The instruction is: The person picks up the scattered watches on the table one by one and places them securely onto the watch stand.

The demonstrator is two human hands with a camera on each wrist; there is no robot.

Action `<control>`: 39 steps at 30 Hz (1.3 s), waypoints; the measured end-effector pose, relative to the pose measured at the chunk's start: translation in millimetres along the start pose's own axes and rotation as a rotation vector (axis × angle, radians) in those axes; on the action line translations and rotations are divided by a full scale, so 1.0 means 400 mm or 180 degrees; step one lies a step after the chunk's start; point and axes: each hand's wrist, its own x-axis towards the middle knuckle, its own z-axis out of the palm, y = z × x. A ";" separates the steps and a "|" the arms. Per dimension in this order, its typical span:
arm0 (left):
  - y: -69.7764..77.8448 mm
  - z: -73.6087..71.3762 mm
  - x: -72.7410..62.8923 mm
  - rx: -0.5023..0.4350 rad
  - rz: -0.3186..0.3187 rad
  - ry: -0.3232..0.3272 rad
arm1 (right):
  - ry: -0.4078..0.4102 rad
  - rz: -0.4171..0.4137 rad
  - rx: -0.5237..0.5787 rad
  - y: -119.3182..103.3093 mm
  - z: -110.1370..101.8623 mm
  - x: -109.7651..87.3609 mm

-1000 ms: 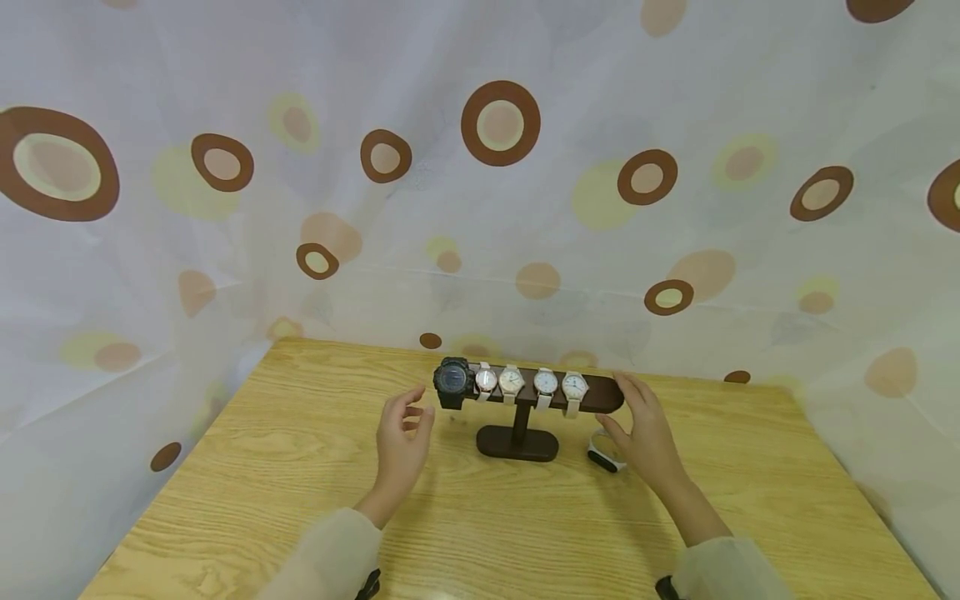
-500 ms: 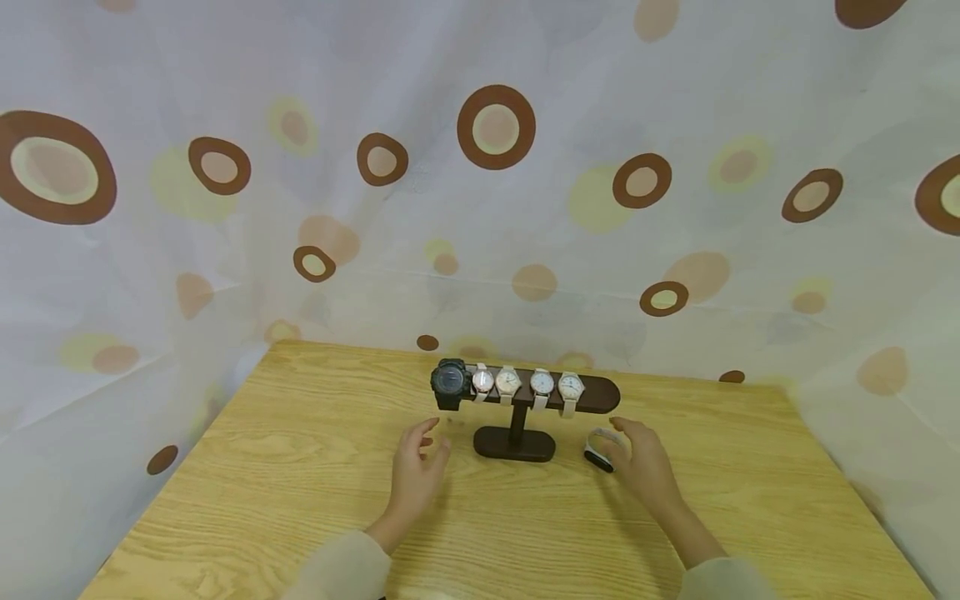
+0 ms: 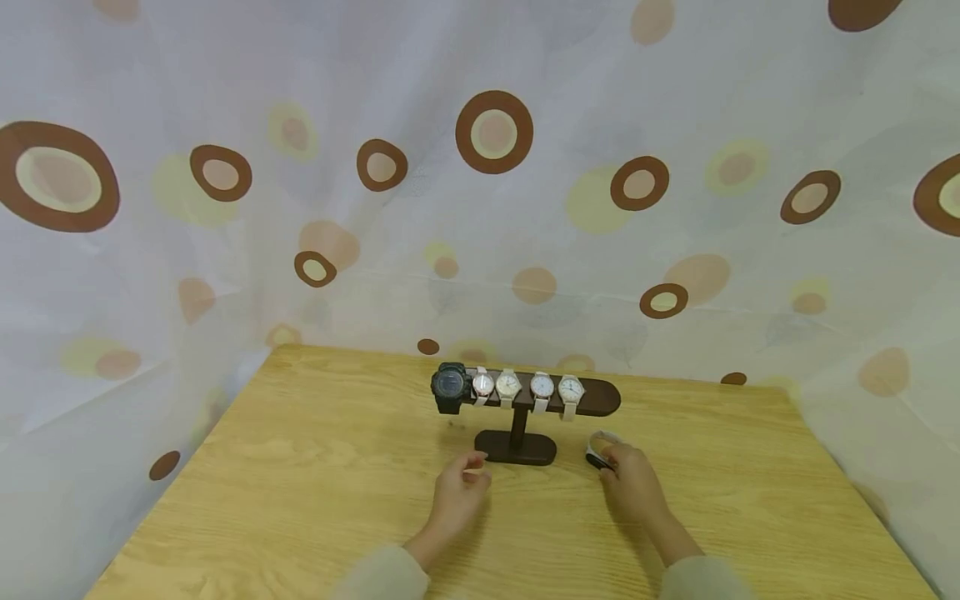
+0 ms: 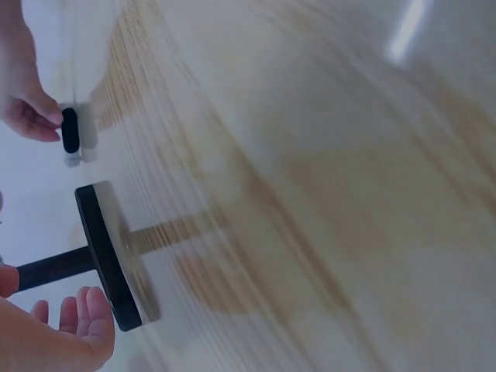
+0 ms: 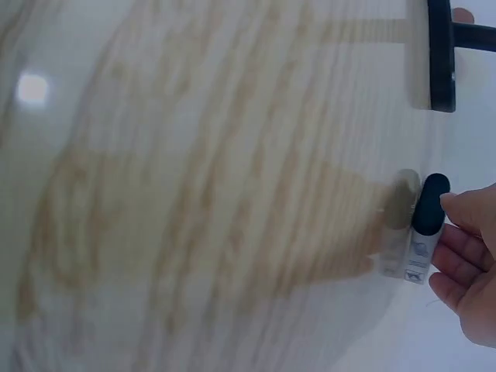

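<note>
My right hand (image 3: 636, 487) pinches a white-strapped fitness band (image 3: 597, 460) with a black face, low at the table right of the stand. In the right wrist view the thumb lies against the black face (image 5: 431, 204) and the other fingers curl by the strap. My left hand (image 3: 459, 493) holds nothing; its fingers are loosely bent beside the left end of the stand's base (image 3: 517, 450). Above, the dark bar (image 3: 602, 397) of the watch stand carries a chunky black watch (image 3: 450, 385) at its left end and several pale-strapped round watches (image 3: 507, 386) along it.
The wooden table (image 3: 315, 442) runs back to a white curtain (image 3: 420, 217) printed with brown and yellow circles. More curtain hangs along both sides. The stand's right bar end reaches out above and behind the fitness band.
My right hand has come down from the bar's right end to the fitness band and taken hold of it. My left hand has moved right and down, from beside the black watch to the base.
</note>
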 end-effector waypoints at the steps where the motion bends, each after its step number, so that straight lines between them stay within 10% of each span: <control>1: 0.001 0.006 -0.002 -0.0015 -0.0009 -0.0020 | 0.0000 0.0005 -0.0016 0.002 0.003 0.000; 26: 0.025 0.093 0.007 -0.0376 -0.0079 0.0132 | -0.0052 0.0053 -0.0273 -0.031 0.013 -0.006; 39: 0.049 0.153 0.000 -0.0972 -0.0654 0.0086 | 0.0191 0.0747 0.0969 -0.130 0.014 -0.040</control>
